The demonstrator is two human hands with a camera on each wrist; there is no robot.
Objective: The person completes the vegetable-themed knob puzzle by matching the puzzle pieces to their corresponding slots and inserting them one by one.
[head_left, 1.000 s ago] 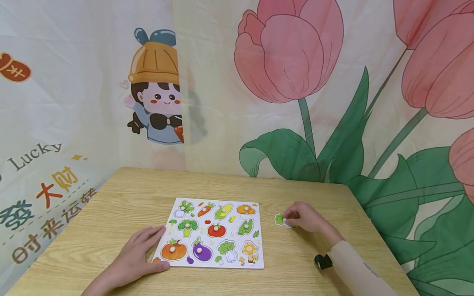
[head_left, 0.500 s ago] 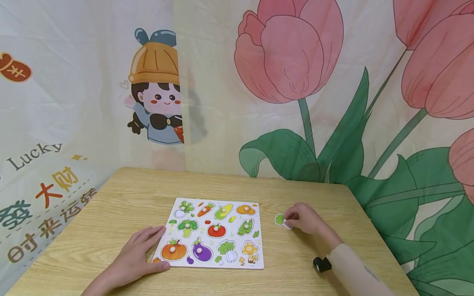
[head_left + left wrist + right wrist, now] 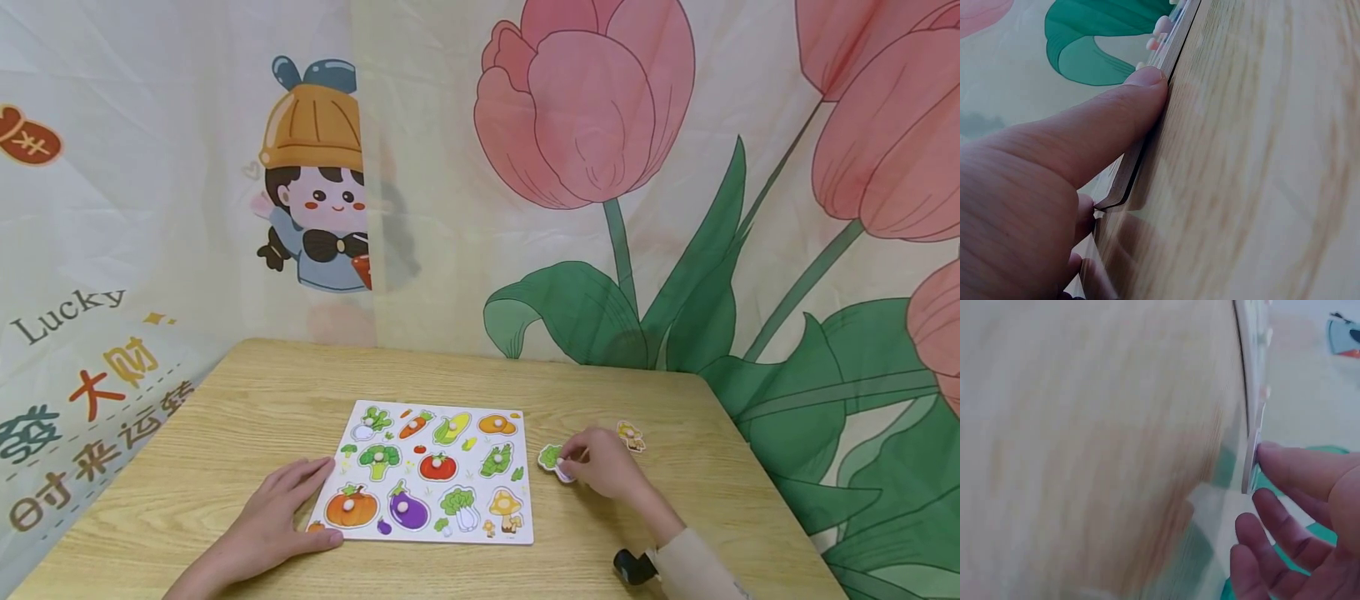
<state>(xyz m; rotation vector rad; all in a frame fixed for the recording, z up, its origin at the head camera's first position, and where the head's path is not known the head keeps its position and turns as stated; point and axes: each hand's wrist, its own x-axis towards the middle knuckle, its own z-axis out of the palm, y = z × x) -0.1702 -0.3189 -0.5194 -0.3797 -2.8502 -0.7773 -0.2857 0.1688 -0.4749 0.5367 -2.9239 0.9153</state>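
My left hand point(image 3: 281, 521) lies at the near left corner of a white vegetable puzzle board point(image 3: 472, 442). Its thumb touches the near edge and the other fingers reach along the left edge; in the left wrist view the straight thumb point(image 3: 1110, 119) presses the board's side. To the right of the board, my right hand point(image 3: 603, 467) pinches a bok choy puzzle piece point(image 3: 551, 455) between thumb and fingertips. In the right wrist view that piece point(image 3: 1250, 465) appears edge-on, held slightly above the table, the other fingers loosely bent below it. Part of it hides behind the fingers.
A mushroom puzzle piece point(image 3: 631, 435) lies on the wooden table point(image 3: 247, 400) behind my right hand. Knobbed vegetable pieces sit in the board; its bok choy picture point(image 3: 461, 507) and mushroom picture point(image 3: 506, 507) show no knobs. A printed cloth point(image 3: 435, 167) hangs behind the table.
My right hand has moved left and slightly nearer me with the bok choy piece, towards the board. The mushroom piece, hidden before, now shows behind it. The left hand has stayed put.
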